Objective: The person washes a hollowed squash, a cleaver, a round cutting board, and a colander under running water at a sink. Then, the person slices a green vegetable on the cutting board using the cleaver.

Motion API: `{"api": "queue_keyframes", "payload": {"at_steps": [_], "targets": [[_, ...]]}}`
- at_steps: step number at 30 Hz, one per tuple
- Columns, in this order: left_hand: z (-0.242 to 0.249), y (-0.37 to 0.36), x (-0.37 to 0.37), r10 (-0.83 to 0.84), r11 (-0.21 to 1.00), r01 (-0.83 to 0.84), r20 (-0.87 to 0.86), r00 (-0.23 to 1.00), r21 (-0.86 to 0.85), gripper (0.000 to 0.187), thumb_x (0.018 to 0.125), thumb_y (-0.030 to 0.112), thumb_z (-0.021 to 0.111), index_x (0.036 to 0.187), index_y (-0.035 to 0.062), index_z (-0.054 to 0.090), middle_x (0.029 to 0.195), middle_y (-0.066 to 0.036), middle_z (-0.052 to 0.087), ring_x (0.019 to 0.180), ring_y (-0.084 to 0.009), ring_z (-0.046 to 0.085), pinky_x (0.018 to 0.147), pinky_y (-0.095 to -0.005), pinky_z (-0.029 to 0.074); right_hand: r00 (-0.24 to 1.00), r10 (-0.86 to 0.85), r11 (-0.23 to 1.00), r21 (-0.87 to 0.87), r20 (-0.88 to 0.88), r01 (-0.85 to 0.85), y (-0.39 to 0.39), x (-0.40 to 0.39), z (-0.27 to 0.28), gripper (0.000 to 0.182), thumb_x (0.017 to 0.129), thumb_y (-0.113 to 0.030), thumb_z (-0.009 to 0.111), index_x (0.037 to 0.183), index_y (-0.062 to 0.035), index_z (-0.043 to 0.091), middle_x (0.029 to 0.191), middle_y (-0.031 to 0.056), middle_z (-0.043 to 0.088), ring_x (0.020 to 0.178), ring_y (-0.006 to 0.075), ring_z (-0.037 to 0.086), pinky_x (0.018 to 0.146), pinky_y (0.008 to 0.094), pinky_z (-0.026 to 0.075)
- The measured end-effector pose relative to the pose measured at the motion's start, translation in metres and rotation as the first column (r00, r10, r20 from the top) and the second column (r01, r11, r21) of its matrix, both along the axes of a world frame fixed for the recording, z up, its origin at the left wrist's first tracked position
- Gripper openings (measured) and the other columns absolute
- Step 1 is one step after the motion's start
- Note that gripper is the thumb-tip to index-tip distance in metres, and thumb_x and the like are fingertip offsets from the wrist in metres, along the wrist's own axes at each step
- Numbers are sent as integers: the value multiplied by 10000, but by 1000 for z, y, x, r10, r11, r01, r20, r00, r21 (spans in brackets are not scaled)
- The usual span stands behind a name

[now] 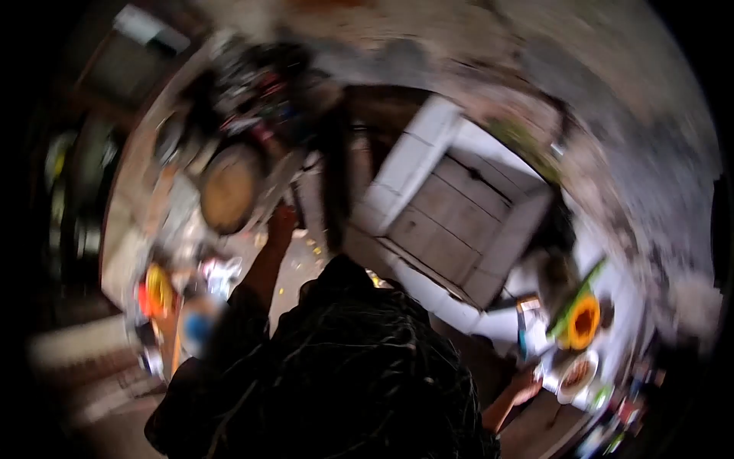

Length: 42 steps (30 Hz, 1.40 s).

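My left hand (281,223) reaches forward at the left of my body, near a wooden board (279,183) and a round brown-topped object (232,189). Its fingers are smeared by motion. My right hand (525,385) is out at the lower right, on the near side of a white bowl (567,392) with small reddish-brown pieces in it. A small white patch shows right at its fingertips, and I cannot tell whether that hand holds it. Beyond the bowl lies a cut orange-fleshed papaya (582,320) with a green rind.
A white-tiled sink basin (451,210) lies ahead, with a tiled rim around it. A blue and white pack (527,325) stands beside the papaya. Dark, blurred clutter (267,88) fills the far left. A yellow and red object (157,291) is at the left.
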<state>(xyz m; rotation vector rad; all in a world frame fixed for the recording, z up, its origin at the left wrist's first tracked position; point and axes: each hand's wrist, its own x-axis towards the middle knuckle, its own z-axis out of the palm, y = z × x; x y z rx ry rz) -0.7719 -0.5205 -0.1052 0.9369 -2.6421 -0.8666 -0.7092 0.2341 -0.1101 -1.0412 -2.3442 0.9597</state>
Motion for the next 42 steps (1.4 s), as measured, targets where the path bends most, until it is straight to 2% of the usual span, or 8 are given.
{"api": "queue_keyframes", "payload": {"at_steps": [5, 12, 16, 20, 27, 30, 37, 42], "targets": [[-86, -81, 143, 517, 821, -535, 136, 845, 202, 314, 719, 238, 625, 980, 73, 571, 760, -109, 591, 753, -250, 577, 662, -391, 456, 961, -87, 954, 298, 261, 6, -10, 30, 11, 302, 867, -201, 433, 1023, 27, 555, 984, 166, 589, 843, 246, 571, 702, 345, 475], [-89, -171, 201, 915, -181, -712, 382, 131, 679, 545, 771, 451, 587, 1200, 143, 449, 945, -96, 465, 809, -273, 439, 642, -473, 383, 908, 418, 824, 425, -8, -376, -141, -105, 59, 257, 873, -179, 468, 1037, -2, 555, 1035, 146, 583, 895, 265, 567, 749, 340, 472], [-112, -256, 211, 954, 54, -667, 158, 253, 744, 467, 792, 486, 549, 1101, 138, 510, 908, -78, 491, 800, -223, 430, 633, -451, 357, 547, 837, 546, -109, 19, -831, -412, -215, 86, 307, 835, -171, 499, 1096, -12, 524, 1143, 112, 516, 972, 202, 533, 795, 299, 483], [-108, -322, 196, 916, 93, -554, 148, 374, 827, 534, 826, 499, 498, 1111, 47, 518, 946, -65, 538, 776, -198, 489, 615, -402, 401, 280, 960, 72, -955, -12, -289, -669, -228, 32, 422, 857, -275, 557, 1207, -64, 448, 1222, 75, 454, 1084, 203, 482, 806, 358, 470], [-196, -370, 209, 823, 332, -645, 122, 554, 688, 690, 833, 608, 430, 1072, -19, 591, 978, -95, 593, 893, -219, 528, 783, -325, 424, 105, 992, 60, -997, 65, 53, -877, -166, -99, 426, 839, -367, 592, 1179, -129, 493, 1096, 50, 562, 968, 207, 543, 759, 380, 477], [-65, -345, 172, 769, 401, -633, 133, 625, 662, 588, 863, 503, 460, 1109, -21, 556, 1000, -140, 615, 935, -272, 566, 828, -385, 431, 176, 981, 89, -995, 78, -52, -894, -153, -90, 571, 779, -453, 625, 1212, -122, 453, 1148, 59, 504, 1016, 238, 483, 790, 419, 419], [-33, -308, 191, 805, -203, 183, 57, 591, 962, 378, 872, 267, 506, 1170, 35, 521, 1145, -113, 566, 1039, -238, 545, 863, -398, 471, -82, 923, -382, -876, -375, -295, -858, -183, -31, 399, 876, -287, 497, 1176, -24, 509, 1119, 89, 568, 1000, 195, 545, 871, 359, 436], [-21, -266, 225, 821, -13, -78, 55, 568, 997, 459, 871, 315, 471, 1237, 40, 464, 1268, -143, 467, 1134, -313, 463, 980, -424, 361, 129, 989, 111, -931, 70, -349, -803, -158, 21, 533, 769, -432, 603, 1054, 16, 558, 939, 149, 593, 850, 246, 556, 708, 395, 458]]}}
